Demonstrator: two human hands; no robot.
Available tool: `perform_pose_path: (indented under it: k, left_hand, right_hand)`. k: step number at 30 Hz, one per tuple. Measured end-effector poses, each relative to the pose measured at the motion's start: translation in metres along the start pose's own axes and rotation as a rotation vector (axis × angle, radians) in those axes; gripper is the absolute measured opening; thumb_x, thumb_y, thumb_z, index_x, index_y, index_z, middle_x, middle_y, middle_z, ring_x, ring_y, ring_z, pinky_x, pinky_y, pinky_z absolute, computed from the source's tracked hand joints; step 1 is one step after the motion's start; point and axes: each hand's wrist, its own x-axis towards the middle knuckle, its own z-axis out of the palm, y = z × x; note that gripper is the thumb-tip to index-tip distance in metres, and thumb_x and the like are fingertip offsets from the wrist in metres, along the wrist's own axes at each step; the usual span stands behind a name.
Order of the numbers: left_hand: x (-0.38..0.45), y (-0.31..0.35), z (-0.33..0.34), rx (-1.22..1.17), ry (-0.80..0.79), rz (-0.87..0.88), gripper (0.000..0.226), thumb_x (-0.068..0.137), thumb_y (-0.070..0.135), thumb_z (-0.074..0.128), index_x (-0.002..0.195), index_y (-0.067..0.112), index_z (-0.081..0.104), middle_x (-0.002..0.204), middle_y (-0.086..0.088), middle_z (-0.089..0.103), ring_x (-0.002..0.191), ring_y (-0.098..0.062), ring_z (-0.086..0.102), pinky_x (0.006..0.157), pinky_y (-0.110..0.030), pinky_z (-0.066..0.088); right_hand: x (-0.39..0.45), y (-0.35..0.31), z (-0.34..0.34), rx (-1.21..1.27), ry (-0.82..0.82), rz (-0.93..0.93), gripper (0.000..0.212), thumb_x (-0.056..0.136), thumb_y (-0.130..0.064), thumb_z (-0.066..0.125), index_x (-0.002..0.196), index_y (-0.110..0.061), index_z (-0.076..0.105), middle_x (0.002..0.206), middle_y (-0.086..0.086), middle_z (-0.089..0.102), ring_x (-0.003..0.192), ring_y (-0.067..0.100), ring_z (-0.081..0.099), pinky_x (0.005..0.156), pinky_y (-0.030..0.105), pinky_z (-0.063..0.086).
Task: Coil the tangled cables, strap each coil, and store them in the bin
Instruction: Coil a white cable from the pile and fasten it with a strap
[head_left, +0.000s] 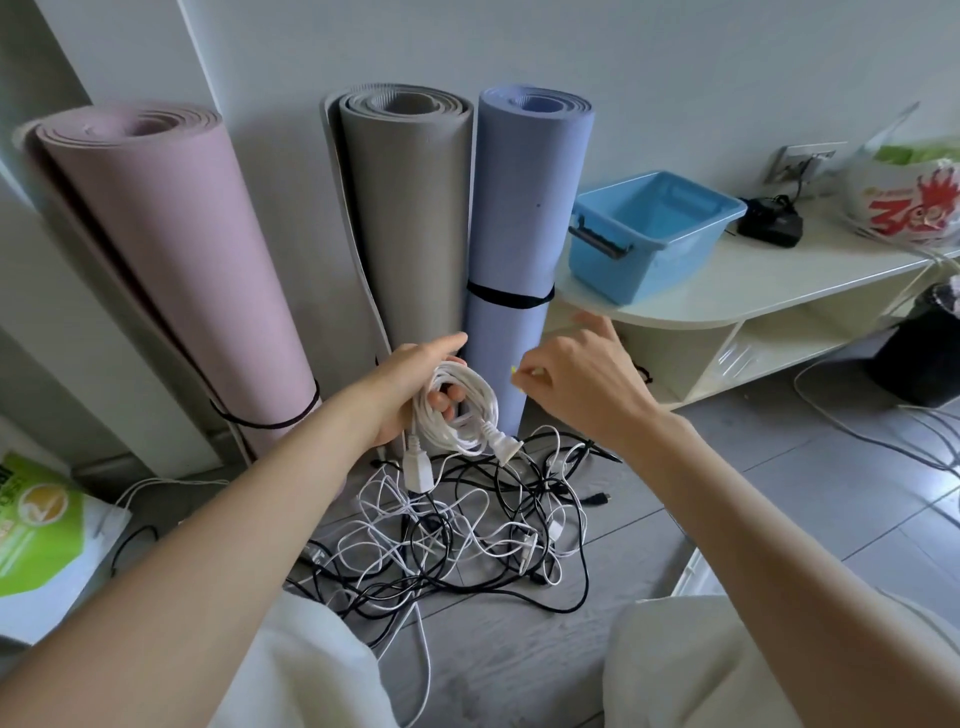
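Sitting bundled at centre frame: white coil (460, 413), two plugs dangling at six o'clock above the tangled cables (467, 525) on the floor. Being gripped by the left hand (415, 389), fingers threaded through the loops, forearm reaching in from seven o'clock. Pinching something small and yellow, probably a strap (515, 370), at three o'clock of the coil: right hand (582, 384), fingertips narrowed, palm down. Worth wrapping across all loops at once, snugly, plugs tucked in. Waiting empty at one o'clock on the low shelf (727, 291): blue bin (649, 234).
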Motion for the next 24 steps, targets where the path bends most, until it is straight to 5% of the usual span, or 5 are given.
perform_pose_path:
  k: [3, 5, 11, 15, 24]
  left_hand:
    - [-0.001, 0.002, 0.001, -0.066, -0.040, 0.003, 0.033, 0.095, 0.034, 0.048, 0.071, 0.012, 0.052, 0.043, -0.003, 0.049, 0.025, -0.007, 0.030, 0.043, -0.018, 0.036]
    - [0.000, 0.000, 0.001, -0.053, -0.037, 0.009, 0.033, 0.094, 0.032, 0.051, 0.069, 0.010, 0.053, 0.047, -0.005, 0.050, 0.026, -0.008, 0.034, 0.048, -0.023, 0.036]
    - [0.001, -0.008, 0.004, 0.013, -0.113, 0.046, 0.009, 0.089, 0.010, 0.057, 0.082, 0.006, 0.054, 0.053, -0.005, 0.059, 0.046, -0.010, 0.052, 0.042, -0.017, 0.041]
    - [-0.003, -0.008, 0.001, -0.024, -0.177, 0.056, 0.012, 0.089, 0.009, 0.057, 0.099, 0.005, 0.051, 0.070, -0.008, 0.057, 0.043, -0.006, 0.055, 0.044, -0.015, 0.044]
    - [-0.007, -0.004, 0.002, -0.059, -0.385, 0.117, 0.018, 0.087, -0.003, 0.053, 0.099, 0.010, 0.053, 0.064, -0.005, 0.056, 0.050, -0.008, 0.053, 0.050, -0.015, 0.045]
  right_hand:
    - [-0.001, -0.008, 0.002, 0.160, -0.106, 0.016, 0.029, 0.093, -0.020, 0.045, 0.085, -0.001, 0.064, 0.077, 0.015, 0.066, 0.073, 0.032, 0.057, 0.071, 0.032, 0.038]
    - [-0.001, -0.015, 0.001, 0.341, -0.167, 0.063, 0.023, 0.092, -0.014, 0.042, 0.085, 0.002, 0.056, 0.077, 0.017, 0.061, 0.069, 0.029, 0.049, 0.060, 0.035, 0.035]
    - [0.000, -0.019, -0.004, 0.582, -0.237, 0.052, 0.014, 0.091, -0.013, 0.051, 0.091, -0.009, 0.065, 0.072, 0.000, 0.058, 0.072, 0.017, 0.054, 0.056, 0.014, 0.035]
    - [0.002, -0.009, -0.004, 0.740, -0.233, 0.111, 0.012, 0.086, -0.017, 0.061, 0.081, -0.025, 0.069, 0.058, -0.005, 0.057, 0.052, -0.002, 0.048, 0.055, 0.012, 0.036]
    - [0.003, -0.001, -0.005, 0.826, -0.161, 0.223, 0.010, 0.084, -0.018, 0.066, 0.076, -0.012, 0.065, 0.034, -0.011, 0.045, 0.035, 0.002, 0.037, 0.042, 0.009, 0.028]
